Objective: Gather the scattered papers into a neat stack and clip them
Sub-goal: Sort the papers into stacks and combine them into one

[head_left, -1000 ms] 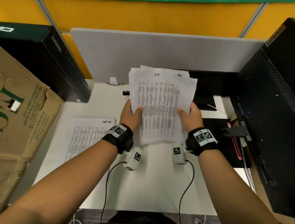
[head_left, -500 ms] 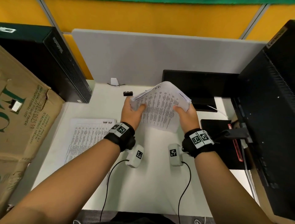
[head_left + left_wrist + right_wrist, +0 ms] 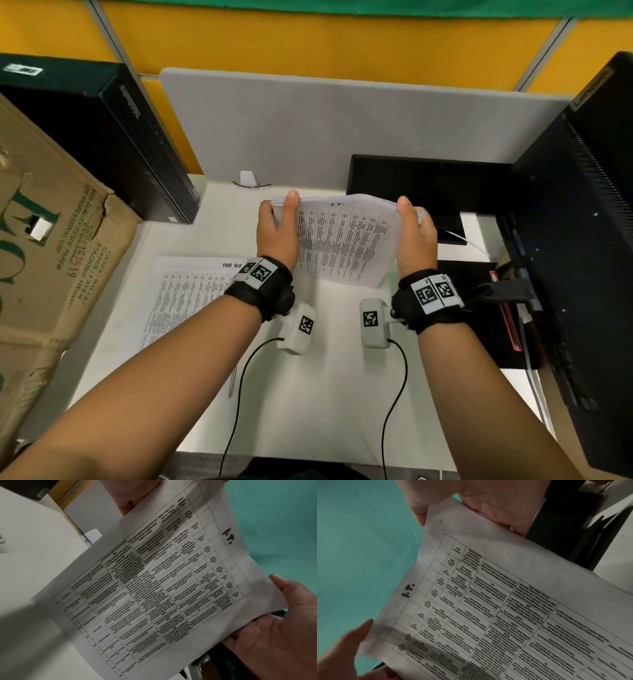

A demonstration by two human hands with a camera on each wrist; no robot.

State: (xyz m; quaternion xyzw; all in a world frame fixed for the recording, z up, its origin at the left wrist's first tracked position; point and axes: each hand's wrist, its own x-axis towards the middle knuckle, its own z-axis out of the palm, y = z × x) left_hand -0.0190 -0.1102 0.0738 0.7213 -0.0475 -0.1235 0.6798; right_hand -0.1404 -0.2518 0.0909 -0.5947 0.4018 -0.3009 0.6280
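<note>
A stack of printed papers marked "I-T." is held just above the white desk, tilted, its lower edge near the desk top. My left hand grips the stack's upper left edge, thumb on top. At the upper right edge my right hand grips it the same way. The left wrist view shows the stack between my left hand and right hand. The right wrist view shows the stack, my right hand and my left hand. One more printed sheet lies flat at the left. No clip shows.
A cardboard box and a black computer case stand at the left. A grey partition closes the back. A black monitor fills the right side, with a black pad beneath it.
The stack was upright with uneven edges; both hands tipped it forward and lowered it, and now grip its upper corners. A black binder clip seen behind the left hand is now hidden.
</note>
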